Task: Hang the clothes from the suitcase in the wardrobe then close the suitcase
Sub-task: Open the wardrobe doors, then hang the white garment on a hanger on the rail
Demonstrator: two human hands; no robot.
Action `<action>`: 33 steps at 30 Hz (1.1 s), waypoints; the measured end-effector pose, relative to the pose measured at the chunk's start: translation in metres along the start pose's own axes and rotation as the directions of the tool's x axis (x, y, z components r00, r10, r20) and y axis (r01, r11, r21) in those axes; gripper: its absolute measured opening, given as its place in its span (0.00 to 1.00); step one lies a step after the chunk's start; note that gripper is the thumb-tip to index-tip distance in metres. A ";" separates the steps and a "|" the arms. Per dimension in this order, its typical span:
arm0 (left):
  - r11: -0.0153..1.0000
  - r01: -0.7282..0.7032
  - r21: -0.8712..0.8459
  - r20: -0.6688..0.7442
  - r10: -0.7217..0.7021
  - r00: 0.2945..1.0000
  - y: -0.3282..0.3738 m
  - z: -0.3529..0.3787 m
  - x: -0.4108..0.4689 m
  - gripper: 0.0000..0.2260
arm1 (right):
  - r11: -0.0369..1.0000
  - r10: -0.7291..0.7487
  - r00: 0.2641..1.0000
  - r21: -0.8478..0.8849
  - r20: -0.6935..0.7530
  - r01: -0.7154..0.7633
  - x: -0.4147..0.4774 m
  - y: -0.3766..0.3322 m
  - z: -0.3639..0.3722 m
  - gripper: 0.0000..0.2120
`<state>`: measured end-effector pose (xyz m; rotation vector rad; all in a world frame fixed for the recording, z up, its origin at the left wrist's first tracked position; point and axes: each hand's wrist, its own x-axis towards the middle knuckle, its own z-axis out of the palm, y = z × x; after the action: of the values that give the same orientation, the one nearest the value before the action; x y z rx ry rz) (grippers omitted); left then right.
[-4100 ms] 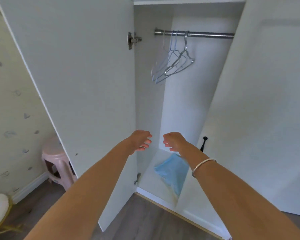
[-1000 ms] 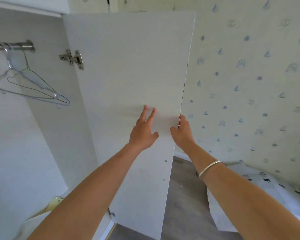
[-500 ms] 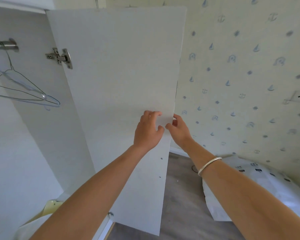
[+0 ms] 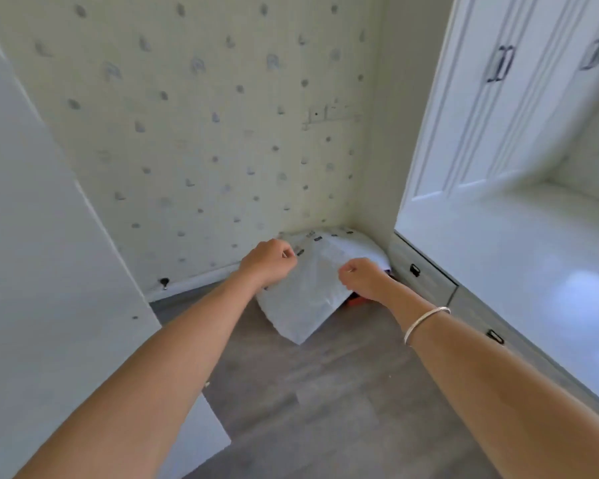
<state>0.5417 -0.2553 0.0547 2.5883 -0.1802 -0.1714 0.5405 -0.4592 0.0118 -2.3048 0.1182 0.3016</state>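
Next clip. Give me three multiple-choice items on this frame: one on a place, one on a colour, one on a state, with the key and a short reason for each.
1. Where does the crumpled white sheet with dark printed marks lie?
A. On the window ledge
B. On the grey wood floor, in the corner below the patterned wallpaper
C. Draped over the left forearm

2. What colour is the thin metal bangle on the right wrist?
A. Red
B. Black
C. Silver

3. In what state are the left hand and the right hand?
A. Fingers curled, holding nothing
B. Both gripping a wire hanger
C. Both pressed flat on a door

Key:
1 B, the sheet sits on the floor where the two walls meet.
2 C, the bangle shines silver against the arm.
3 A, both hands are raised in front with curled fingers and nothing in them.
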 end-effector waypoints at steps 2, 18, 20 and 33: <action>0.993 -0.108 0.054 0.118 0.101 0.988 0.036 0.037 0.014 0.10 | 0.989 0.145 0.986 0.003 -0.089 -0.145 -0.027 0.054 -0.028 0.06; 0.754 -0.654 -0.068 0.670 0.520 0.530 0.317 0.323 -0.054 0.14 | 0.556 0.831 0.440 0.540 -0.341 -0.631 -0.297 0.376 -0.119 0.16; 0.743 -0.663 -0.087 0.706 0.516 0.485 0.343 0.354 -0.063 0.14 | 0.518 0.854 0.413 0.570 -0.315 -0.637 -0.319 0.404 -0.126 0.15; 0.734 -0.675 -0.076 0.864 0.386 0.323 0.422 0.565 -0.106 0.13 | 0.338 0.929 0.349 0.666 -0.122 -0.665 -0.371 0.572 -0.124 0.18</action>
<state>0.3083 -0.8815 -0.1960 2.2857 -1.5425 -1.2440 0.1011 -0.9435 -0.2186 -1.4916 1.5476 0.1342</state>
